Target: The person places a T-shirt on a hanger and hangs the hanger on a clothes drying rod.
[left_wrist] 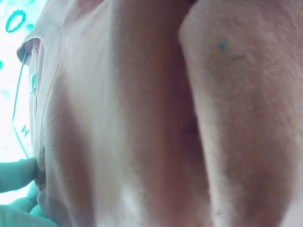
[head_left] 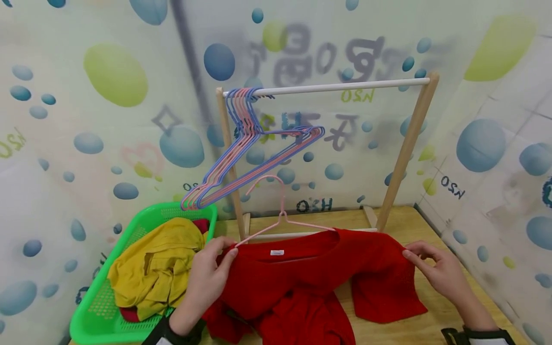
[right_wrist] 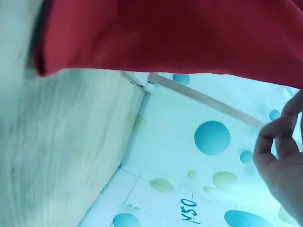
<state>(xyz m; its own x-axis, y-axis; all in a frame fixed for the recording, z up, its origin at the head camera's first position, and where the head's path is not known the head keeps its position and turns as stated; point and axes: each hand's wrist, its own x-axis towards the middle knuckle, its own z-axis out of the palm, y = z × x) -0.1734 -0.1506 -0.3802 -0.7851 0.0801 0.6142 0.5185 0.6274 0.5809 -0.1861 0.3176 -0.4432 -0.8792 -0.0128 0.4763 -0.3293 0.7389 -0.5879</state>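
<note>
A red shirt (head_left: 297, 268), with a white label inside its neckline, is spread between both hands in the head view. A pink hanger (head_left: 282, 207) sits in the neck opening, its hook rising above the collar and its right arm running into the shirt's right shoulder. My left hand (head_left: 207, 273) pinches the shirt's left shoulder between thumb and fingers, right at the hanger's left end. On the other side, my right hand (head_left: 446, 273) pinches the cloth near the top of the right sleeve. That sleeve (right_wrist: 165, 38) hangs down across the right wrist view.
Behind the shirt stands a rack with wooden posts (head_left: 407, 153) and a white rail (head_left: 345, 87). Several pink and blue hangers (head_left: 247, 143) hang at its left end. A green basket (head_left: 101, 330) on the left holds yellow clothing (head_left: 159, 263). A wooden table (head_left: 401, 330) lies underneath.
</note>
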